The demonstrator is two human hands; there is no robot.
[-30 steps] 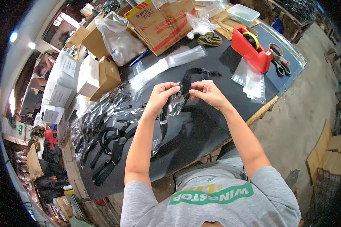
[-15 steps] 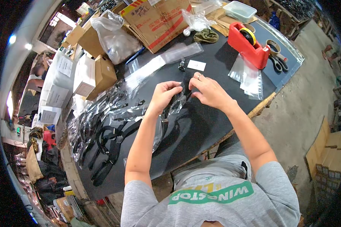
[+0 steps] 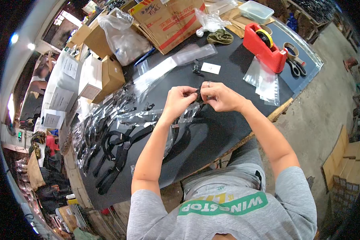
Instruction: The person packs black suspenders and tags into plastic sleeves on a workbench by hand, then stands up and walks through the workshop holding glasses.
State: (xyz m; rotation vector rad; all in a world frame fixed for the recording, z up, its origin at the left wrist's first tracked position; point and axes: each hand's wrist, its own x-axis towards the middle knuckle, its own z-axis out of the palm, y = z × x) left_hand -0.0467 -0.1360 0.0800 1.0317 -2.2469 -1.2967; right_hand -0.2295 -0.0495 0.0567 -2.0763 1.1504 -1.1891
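Note:
Both hands meet over the black table top, thumbs and fingers pinched. Between them is a narrow black strap [image 3: 199,93], mostly covered by the fingers. My left hand [image 3: 179,102] is closed on its left side, and my right hand [image 3: 221,96] on its right. Clear plastic film [image 3: 189,115] lies just below the left fingers. Beyond the fingertips rests a black buckle [image 3: 196,67], beside a small white card [image 3: 211,68]. Left of my left forearm, loose black straps [image 3: 118,154] lie near a heap of plastic-wrapped black pieces [image 3: 94,130].
At the right stand a red tape dispenser [image 3: 264,48], black-handled scissors [image 3: 297,68] and clear bags [image 3: 263,84]. Cardboard boxes [image 3: 170,24], a filled plastic bag [image 3: 124,42] and a clear tub [image 3: 256,12] line the back. A person [image 3: 42,76] is far left.
My right hand's fingers have closed in from a looser spread, and both hands are nearer each other. The whole view has shifted slightly.

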